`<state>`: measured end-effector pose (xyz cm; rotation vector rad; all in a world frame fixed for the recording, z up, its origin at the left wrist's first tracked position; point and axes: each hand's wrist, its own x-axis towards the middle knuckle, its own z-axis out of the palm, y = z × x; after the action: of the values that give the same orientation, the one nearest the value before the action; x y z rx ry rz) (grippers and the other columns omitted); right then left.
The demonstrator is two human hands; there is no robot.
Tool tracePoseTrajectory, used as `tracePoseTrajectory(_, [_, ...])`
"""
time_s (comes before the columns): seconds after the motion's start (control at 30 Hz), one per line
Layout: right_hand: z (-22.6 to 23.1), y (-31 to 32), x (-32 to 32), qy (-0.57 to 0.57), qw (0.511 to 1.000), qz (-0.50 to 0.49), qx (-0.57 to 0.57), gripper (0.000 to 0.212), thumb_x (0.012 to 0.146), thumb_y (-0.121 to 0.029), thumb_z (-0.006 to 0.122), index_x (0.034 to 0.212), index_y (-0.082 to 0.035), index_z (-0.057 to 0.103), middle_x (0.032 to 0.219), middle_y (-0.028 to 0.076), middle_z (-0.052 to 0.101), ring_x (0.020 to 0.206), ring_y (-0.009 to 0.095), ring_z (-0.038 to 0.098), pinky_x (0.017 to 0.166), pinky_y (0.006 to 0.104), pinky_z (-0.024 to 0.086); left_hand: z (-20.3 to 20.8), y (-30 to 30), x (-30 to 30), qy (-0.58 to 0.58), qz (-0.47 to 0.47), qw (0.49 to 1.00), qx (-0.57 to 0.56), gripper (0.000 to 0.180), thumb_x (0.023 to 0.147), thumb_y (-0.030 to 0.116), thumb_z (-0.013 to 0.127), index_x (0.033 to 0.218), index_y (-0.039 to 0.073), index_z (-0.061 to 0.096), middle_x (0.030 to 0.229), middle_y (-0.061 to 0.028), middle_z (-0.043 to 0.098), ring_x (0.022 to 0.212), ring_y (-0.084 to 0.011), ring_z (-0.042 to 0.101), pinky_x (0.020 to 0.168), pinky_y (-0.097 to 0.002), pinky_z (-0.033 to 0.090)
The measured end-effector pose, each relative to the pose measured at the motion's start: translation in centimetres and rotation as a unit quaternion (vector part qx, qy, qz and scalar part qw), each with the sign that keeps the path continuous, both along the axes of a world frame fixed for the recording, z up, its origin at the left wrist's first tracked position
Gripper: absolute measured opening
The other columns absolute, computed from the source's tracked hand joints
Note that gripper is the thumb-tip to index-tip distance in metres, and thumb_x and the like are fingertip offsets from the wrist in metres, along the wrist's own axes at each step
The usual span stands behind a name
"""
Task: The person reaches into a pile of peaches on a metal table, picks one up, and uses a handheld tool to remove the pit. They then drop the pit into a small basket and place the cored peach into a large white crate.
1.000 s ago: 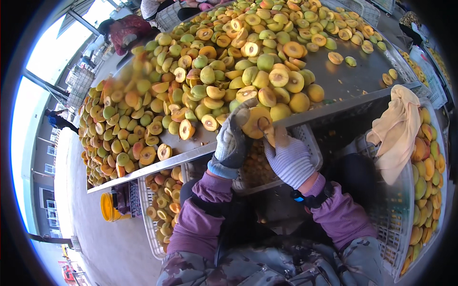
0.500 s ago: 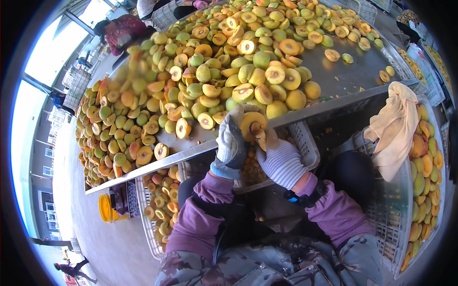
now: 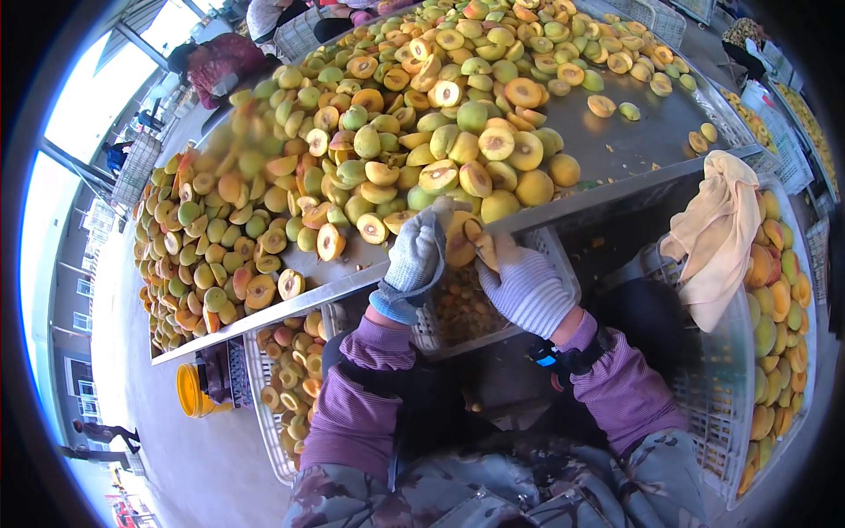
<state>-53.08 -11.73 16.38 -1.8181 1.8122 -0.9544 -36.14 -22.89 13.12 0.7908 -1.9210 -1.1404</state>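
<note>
My left hand (image 3: 415, 255), in a pale knit work glove, grips a cut yellow peach half (image 3: 458, 241) just off the table's front edge. My right hand (image 3: 531, 289), in a white and purple striped glove, is closed at the fruit's right side. Between its fingertips and the peach shows a narrow orange-brown piece (image 3: 481, 243); whether this is flesh or a tool I cannot tell. Beyond both hands a large heap of halved peaches (image 3: 370, 141) covers much of the metal table (image 3: 607, 141). Below the hands sits a crate (image 3: 562, 264) with small brownish bits in it.
A crate of peach pieces (image 3: 299, 370) stands left of my knees, a yellow bucket (image 3: 195, 392) beyond it. On my right is another full crate (image 3: 779, 352), a peach-coloured cloth (image 3: 717, 229) draped on its near rim. A person in dark red (image 3: 224, 66) bends at the far left.
The peach half has turned in my left hand, so its pit hollow no longer faces me. The narrow piece at my right fingertips has lifted slightly. My view has shifted a little.
</note>
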Motion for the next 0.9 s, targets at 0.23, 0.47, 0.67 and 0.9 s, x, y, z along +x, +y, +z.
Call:
tracePoseTrajectory(0.23, [-0.9,-0.5,-0.7,-0.061,0.992,-0.060,-0.087,0.020,0.086,-0.014,0.059,0.099,0.000,0.054,0.077,0.023,0.060,0.071,0.041,0.059,0.063,0.0449,0.048,2.7,2.2,-1.0,0.029,0.110,0.976,-0.187,0.062,0.078,0.018,0.074,0.125,-0.006,0.041,0.111,-0.0210,0.054,0.100,-0.0378,0.059,0.088,-0.0401,0.048])
tracePoseTrajectory(0.47, [-0.9,-1.0,0.5,-0.246,0.968,-0.028,-0.033,0.029,0.084,-0.021,0.065,0.098,0.002,0.056,0.072,0.020,0.062,0.069,0.037,0.062,0.067,0.0420,0.050,2.0,1.4,-0.1,-0.029,-0.025,0.990,-0.135,0.065,0.088,0.008,0.063,0.137,-0.006,0.023,0.122,-0.0207,0.053,0.109,-0.0316,0.058,0.090,-0.0375,0.049])
tracePoseTrajectory(0.67, [-0.3,-1.0,0.5,-0.199,0.977,-0.034,-0.064,0.040,0.077,-0.027,0.074,0.100,0.001,0.058,0.071,0.018,0.060,0.065,0.036,0.060,0.062,0.0431,0.048,1.5,2.7,-2.1,-0.142,0.074,0.960,-0.229,0.085,0.078,0.014,0.069,0.142,-0.011,0.018,0.137,-0.0284,0.039,0.127,-0.0394,0.042,0.108,-0.0440,0.032])
tracePoseTrajectory(0.9, [-1.4,-1.9,0.4,-0.147,0.976,-0.034,-0.154,0.030,0.079,-0.015,0.063,0.104,0.000,0.058,0.077,0.024,0.060,0.075,0.043,0.060,0.064,0.0477,0.049,4.8,3.8,-2.2,0.281,-0.034,0.916,0.284,0.037,0.092,0.019,0.059,0.123,0.001,0.048,0.109,-0.0099,0.058,0.095,-0.0187,0.060,0.084,-0.0291,0.050])
